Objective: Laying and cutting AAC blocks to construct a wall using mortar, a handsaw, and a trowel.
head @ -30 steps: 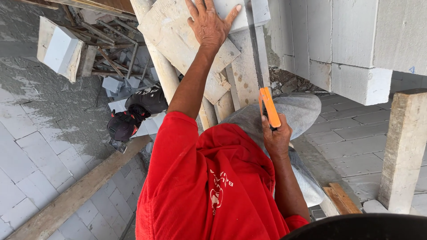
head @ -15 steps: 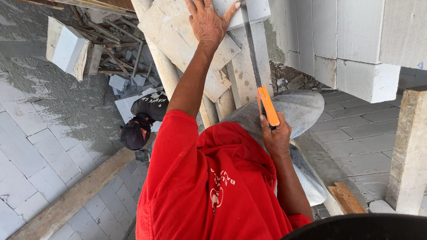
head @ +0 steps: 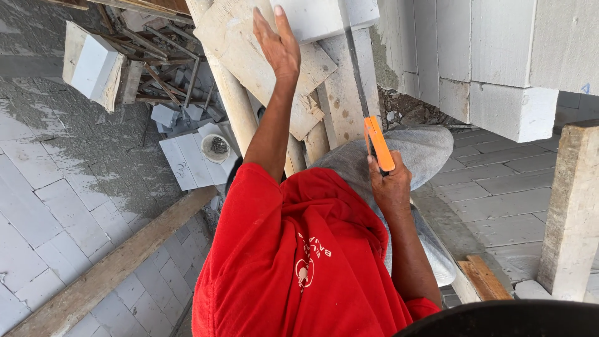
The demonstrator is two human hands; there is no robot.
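While the red shirt [head: 299,262] filled the near view, the right hand [head: 390,187] gripped the orange handle [head: 379,143] of a saw, fingers wrapped tight around it, just above the grey-trousered knee [head: 418,150]. Its blade [head: 357,75] ran up along the pale boards [head: 340,93]. Farther off, the left hand [head: 277,43] lay flat on a board [head: 249,50], fingers straight and close together, beside a white block [head: 318,15].
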